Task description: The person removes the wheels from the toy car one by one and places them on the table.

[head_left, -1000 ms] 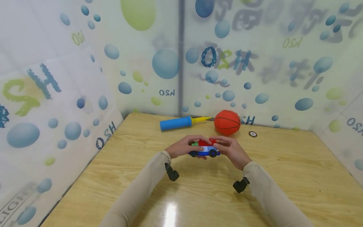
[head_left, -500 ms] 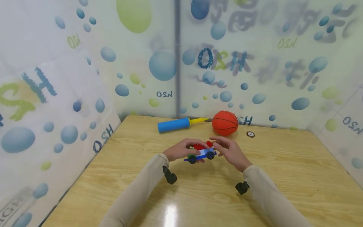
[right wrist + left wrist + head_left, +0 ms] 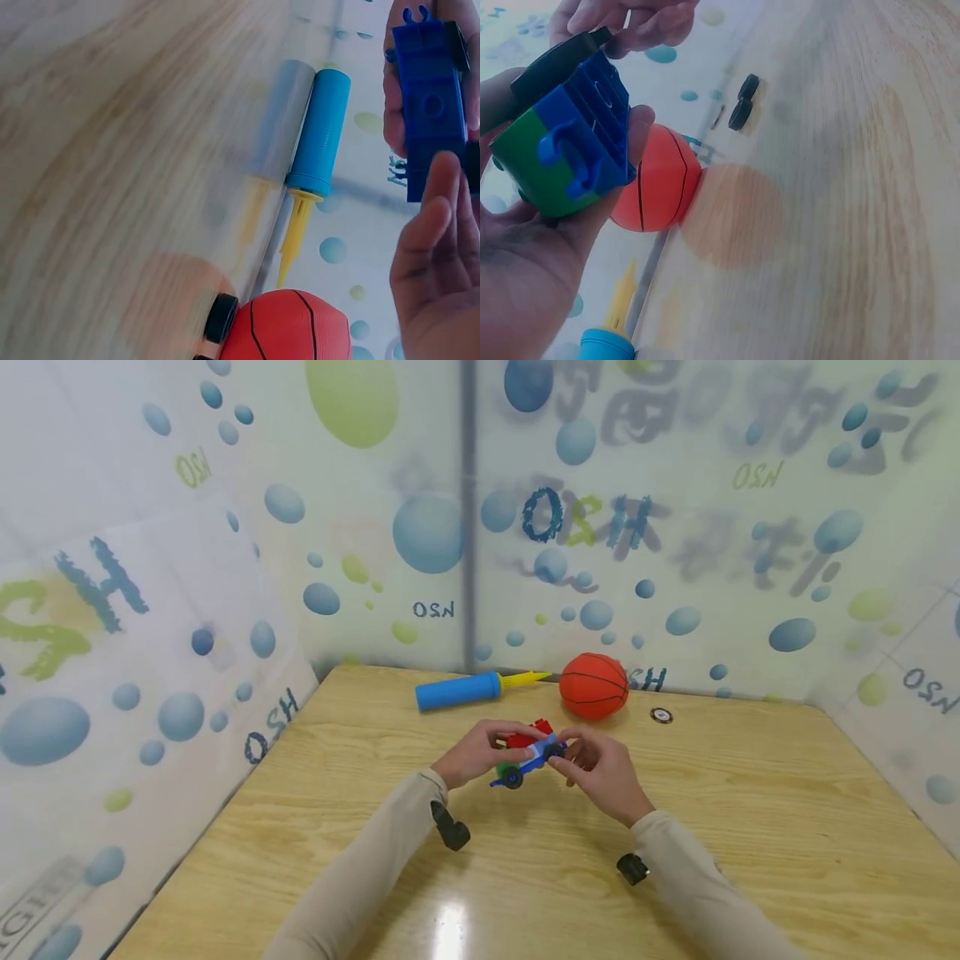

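My left hand [image 3: 483,753] grips a toy car of building blocks [image 3: 534,756] above the table. Red, green, white and blue blocks make up its body. The right wrist view faces its blue underside [image 3: 431,109]; black wheels sit on one long side, while bare pegs stick out on the other. My right hand [image 3: 606,774] pinches the black wheel [image 3: 553,751] at the car's raised right end. Some of its fingers are hidden behind the car. Two loose black wheels [image 3: 744,102] lie near the ball in the left wrist view; my right hand appears to cover them in the head view.
A red ball with black lines [image 3: 594,686] rests at the back of the wooden table [image 3: 750,827]. Left of it lies a blue hand pump [image 3: 459,692] with a yellow nozzle. A small round chip [image 3: 662,716] is right of the ball. Patterned walls enclose the table.
The toy car has tilted further, its right end rising. My right hand has moved in to the left, from loosely spread fingers to a pinch on the wheel.
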Demonstrator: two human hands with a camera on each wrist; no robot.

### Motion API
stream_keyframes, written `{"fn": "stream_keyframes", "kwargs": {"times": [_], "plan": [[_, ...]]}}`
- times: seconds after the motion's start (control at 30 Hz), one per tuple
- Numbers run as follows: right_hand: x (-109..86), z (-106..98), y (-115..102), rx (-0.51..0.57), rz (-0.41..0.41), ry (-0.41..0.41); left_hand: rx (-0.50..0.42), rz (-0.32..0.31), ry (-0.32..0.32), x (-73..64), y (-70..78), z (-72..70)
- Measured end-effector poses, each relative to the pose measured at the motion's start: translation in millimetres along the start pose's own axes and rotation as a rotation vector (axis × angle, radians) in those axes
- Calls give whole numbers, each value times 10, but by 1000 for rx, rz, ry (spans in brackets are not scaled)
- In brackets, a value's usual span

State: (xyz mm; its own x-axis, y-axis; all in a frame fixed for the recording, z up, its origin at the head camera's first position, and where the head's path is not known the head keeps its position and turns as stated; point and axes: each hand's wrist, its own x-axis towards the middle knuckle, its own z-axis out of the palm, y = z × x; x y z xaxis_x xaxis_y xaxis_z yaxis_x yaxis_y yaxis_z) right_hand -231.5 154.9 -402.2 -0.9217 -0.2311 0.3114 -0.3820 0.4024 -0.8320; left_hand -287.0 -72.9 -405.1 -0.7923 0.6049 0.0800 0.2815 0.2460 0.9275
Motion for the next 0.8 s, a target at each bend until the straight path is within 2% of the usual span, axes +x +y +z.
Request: {"fn": "stream_keyframes", "kwargs": {"times": [0.23, 0.4, 0.6, 0.8], "plan": [[27, 35, 12, 134, 110, -76, 0, -20, 31, -7, 14, 25], [44, 13, 10, 229, 164, -71, 4, -9, 62, 3, 35, 65], [53, -4, -24, 233, 181, -36, -14, -7, 154, 39, 71, 161], [54, 10, -63, 240, 156, -10, -30, 7, 248, 38, 57, 241]]}}
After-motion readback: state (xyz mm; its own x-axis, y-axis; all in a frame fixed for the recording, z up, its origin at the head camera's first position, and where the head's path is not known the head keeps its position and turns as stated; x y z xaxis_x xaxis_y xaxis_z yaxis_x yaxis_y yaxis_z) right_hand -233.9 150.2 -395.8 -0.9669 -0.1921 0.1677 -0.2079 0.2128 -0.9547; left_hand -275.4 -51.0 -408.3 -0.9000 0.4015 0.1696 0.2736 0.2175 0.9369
